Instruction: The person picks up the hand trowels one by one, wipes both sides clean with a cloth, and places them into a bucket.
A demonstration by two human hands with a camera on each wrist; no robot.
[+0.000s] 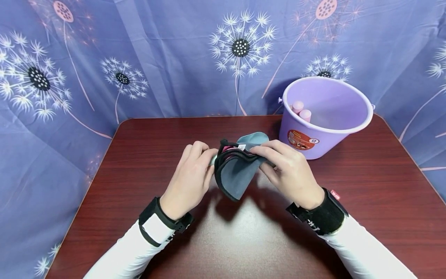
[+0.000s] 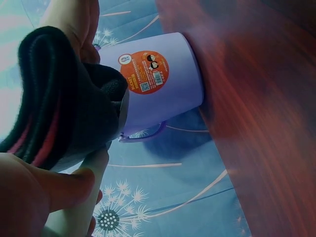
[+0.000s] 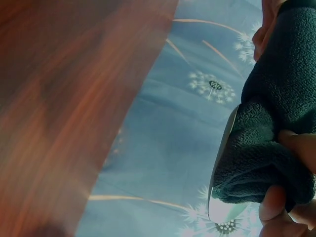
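Observation:
A folded dark grey-teal cloth point(image 1: 237, 176) with black edging, pink inside its layers and a small white tag is held above the table. My right hand point(image 1: 287, 170) pinches its right side; in the right wrist view, the cloth point(image 3: 252, 148) bunches between thumb and fingers. My left hand point(image 1: 189, 176) grips a pale green handle point(image 2: 79, 197) at the cloth's left side. A thin, flat, pale blade-like edge point(image 3: 223, 148) shows along the cloth, which covers the rest, so its exact kind cannot be told.
A purple bucket point(image 1: 315, 143) with an orange label stands at the back right of the dark red wooden table point(image 1: 146, 155). Two pink cylinders point(image 1: 305, 115) stick up inside it. Behind hangs a blue dandelion-print curtain point(image 1: 181, 58).

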